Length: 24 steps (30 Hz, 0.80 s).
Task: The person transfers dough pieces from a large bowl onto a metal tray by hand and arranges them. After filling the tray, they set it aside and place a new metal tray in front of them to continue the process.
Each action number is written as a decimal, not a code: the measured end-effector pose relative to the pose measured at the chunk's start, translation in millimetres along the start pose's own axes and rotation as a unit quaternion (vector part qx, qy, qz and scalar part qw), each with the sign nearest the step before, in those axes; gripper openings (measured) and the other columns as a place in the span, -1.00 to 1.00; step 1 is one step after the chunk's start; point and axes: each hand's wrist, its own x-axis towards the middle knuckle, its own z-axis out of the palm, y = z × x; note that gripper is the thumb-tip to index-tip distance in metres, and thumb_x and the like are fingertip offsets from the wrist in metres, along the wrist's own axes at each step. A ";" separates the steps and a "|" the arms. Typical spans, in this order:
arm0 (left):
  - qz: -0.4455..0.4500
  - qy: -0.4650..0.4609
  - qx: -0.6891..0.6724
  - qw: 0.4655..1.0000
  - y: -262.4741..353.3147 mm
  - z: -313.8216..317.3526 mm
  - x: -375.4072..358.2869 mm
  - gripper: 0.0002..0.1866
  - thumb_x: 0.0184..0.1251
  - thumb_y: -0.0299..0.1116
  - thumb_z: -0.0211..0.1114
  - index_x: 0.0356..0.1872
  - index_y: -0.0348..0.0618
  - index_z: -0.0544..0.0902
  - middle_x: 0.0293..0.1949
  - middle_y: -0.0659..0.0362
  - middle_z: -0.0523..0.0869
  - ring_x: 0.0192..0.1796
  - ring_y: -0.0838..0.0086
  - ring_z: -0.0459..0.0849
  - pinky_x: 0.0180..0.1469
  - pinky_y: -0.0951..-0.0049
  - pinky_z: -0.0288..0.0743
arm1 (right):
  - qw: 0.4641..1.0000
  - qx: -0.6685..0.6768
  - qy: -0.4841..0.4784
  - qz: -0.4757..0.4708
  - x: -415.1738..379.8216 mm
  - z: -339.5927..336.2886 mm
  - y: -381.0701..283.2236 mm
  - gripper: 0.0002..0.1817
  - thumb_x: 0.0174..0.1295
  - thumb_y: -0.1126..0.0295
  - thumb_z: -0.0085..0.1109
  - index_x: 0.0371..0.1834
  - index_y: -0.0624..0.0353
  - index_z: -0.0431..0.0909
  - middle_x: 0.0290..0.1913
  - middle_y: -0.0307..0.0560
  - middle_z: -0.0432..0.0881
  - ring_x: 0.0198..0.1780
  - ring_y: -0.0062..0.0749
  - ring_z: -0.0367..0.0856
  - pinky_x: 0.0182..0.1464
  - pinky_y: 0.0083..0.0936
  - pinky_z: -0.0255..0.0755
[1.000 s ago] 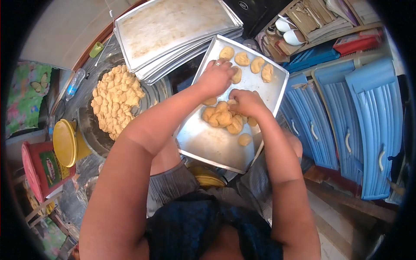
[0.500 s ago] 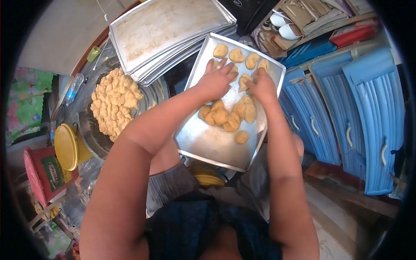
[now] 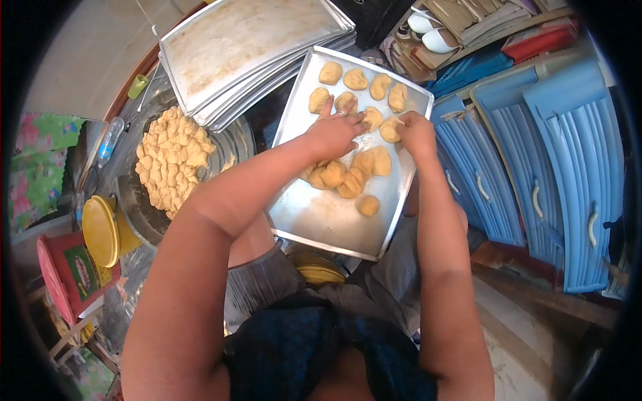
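Note:
A metal baking tray (image 3: 314, 224) rests tilted across my lap with yellowish dough pieces on it. Rows of separate dough pieces (image 3: 356, 79) fill its far end, and a looser heap of dough (image 3: 351, 175) sits mid-tray. One small dough ball (image 3: 368, 205) lies apart, nearer me. My left hand (image 3: 332, 134) is spread over the second row, its fingertips by the pieces there. At the tray's right side, the fingers of my right hand (image 3: 417, 136) are closed on the edge of a dough piece (image 3: 389, 129), which lies on the metal.
To the left, a wide round basin (image 3: 235, 144) holds a big pile of dough lumps (image 3: 170, 157). Stacked trays (image 3: 247, 50) stand beyond it. A yellow bucket (image 3: 100, 234) and a red bucket (image 3: 57, 281) are at left, blue plastic drawers (image 3: 498, 180) at right.
My right hand has moved right and slightly outward; its dough piece now sits at the right end of the second row. My left hand stays over the tray. The view has shifted slightly.

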 end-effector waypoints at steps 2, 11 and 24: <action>0.001 0.009 -0.002 1.000 -2.1 0.7 -0.9 -0.51 0.16 -0.25 0.23 0.17 0.01 0.45 0.31 0.22 0.33 0.45 0.21 0.02 0.32 -0.33 -0.23 | 1.000 -0.014 0.017 -0.018 -0.6 7.9 -1.8 -0.75 -0.05 0.33 0.24 -0.28 0.16 0.63 -0.28 0.13 0.64 -0.20 -0.05 0.62 -0.09 -0.31 0.47; -0.114 -0.026 -0.070 0.991 14.1 -22.2 -38.2 -0.67 0.16 -0.24 0.19 -0.03 -0.01 0.58 -0.15 0.09 0.59 0.00 0.18 0.52 0.04 0.13 0.30 | 0.993 -0.052 -0.099 -0.043 -63.6 -8.6 -23.2 -0.66 -0.02 0.34 0.22 -0.15 0.21 0.50 -0.09 0.17 0.53 -0.02 0.02 0.53 -0.01 -0.27 0.43; -0.179 0.019 -0.157 0.971 20.1 -9.3 -85.4 -0.78 0.00 -0.40 0.24 -0.27 -0.15 0.57 -0.23 -0.03 0.60 -0.12 0.09 0.58 -0.06 0.25 0.45 | 0.995 0.090 0.031 0.019 -96.5 -0.4 -8.4 -0.54 -0.09 0.35 0.30 -0.03 0.14 0.51 -0.12 0.22 0.55 -0.01 0.01 0.52 0.02 -0.30 0.42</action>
